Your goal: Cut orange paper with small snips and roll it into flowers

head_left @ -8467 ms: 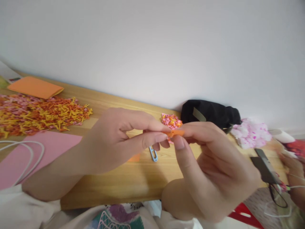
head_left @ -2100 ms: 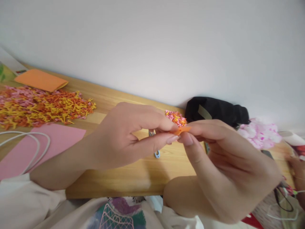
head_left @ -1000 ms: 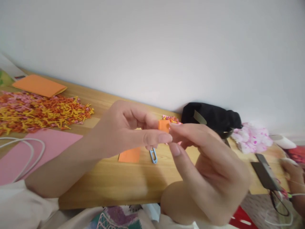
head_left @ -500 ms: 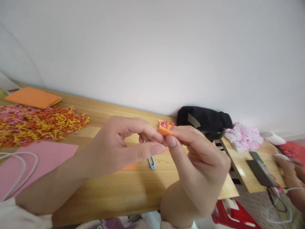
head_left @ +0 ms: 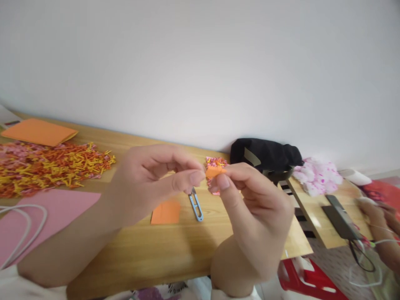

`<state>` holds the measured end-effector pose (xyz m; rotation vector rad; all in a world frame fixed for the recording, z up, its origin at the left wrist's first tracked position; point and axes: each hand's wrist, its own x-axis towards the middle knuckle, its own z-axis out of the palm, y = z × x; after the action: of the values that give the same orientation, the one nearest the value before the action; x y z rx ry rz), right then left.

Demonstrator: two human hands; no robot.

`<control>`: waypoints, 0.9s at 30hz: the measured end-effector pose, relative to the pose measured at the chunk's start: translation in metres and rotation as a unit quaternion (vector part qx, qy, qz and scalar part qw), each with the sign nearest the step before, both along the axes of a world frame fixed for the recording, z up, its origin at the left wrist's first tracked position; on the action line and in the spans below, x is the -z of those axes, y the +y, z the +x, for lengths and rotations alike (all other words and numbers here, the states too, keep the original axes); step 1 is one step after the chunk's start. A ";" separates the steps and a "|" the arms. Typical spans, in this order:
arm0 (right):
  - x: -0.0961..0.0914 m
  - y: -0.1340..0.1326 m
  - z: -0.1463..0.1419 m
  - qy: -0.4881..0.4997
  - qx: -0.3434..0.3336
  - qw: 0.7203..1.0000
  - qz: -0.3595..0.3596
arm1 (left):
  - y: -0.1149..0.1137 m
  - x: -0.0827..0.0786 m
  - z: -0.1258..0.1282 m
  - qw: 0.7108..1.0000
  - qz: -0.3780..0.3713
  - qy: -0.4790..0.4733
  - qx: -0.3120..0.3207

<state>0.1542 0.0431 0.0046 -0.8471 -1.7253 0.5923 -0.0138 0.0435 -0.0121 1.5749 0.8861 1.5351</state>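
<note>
Between the thumb and forefinger of my right hand (head_left: pixel 256 204) is a small folded piece of orange paper (head_left: pixel 215 171). My left hand (head_left: pixel 153 183) faces it from the left, thumb and forefinger pinched together just short of the paper. Whatever those left fingertips hold is too small to make out. Below the hands lie blue thread snips (head_left: pixel 196 207) on the table, their tips partly behind my left fingers. Left of the snips rests a flat orange paper square (head_left: pixel 167 212). Behind the held paper shows a small pile of pink, orange and yellow bits (head_left: pixel 216 161).
At the left, a large heap of coloured paper bits (head_left: pixel 59 166) lies between a folded orange sheet (head_left: pixel 39 131) and a pink sheet (head_left: pixel 68 204) with a white cable (head_left: pixel 43 212). A black bag (head_left: pixel 265 154) leans by the wall. Another person's hand (head_left: pixel 371 212) is far right.
My left fingertips have drawn slightly left, off the folded orange paper, and closed into a pinch. More of the thread snips and the orange square now shows.
</note>
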 end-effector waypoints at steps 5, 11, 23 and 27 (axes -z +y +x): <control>-0.002 -0.002 -0.001 -0.012 -0.005 1.000 0.005 | -0.001 0.000 0.001 1.000 0.009 -0.015 0.013; -0.003 -0.002 -0.001 -0.021 -0.016 1.000 0.012 | 0.000 0.003 0.000 1.000 0.025 -0.004 0.001; -0.003 -0.004 0.001 -0.023 -0.010 1.000 -0.011 | -0.001 -0.001 0.000 1.000 0.023 -0.006 0.019; -0.004 -0.004 0.001 -0.022 -0.026 0.999 0.003 | 0.001 0.000 -0.001 0.999 0.032 -0.020 0.037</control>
<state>0.1548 0.0393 0.0088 -0.8196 -1.7933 0.6068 -0.0143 0.0443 -0.0117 1.5980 0.7545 1.5510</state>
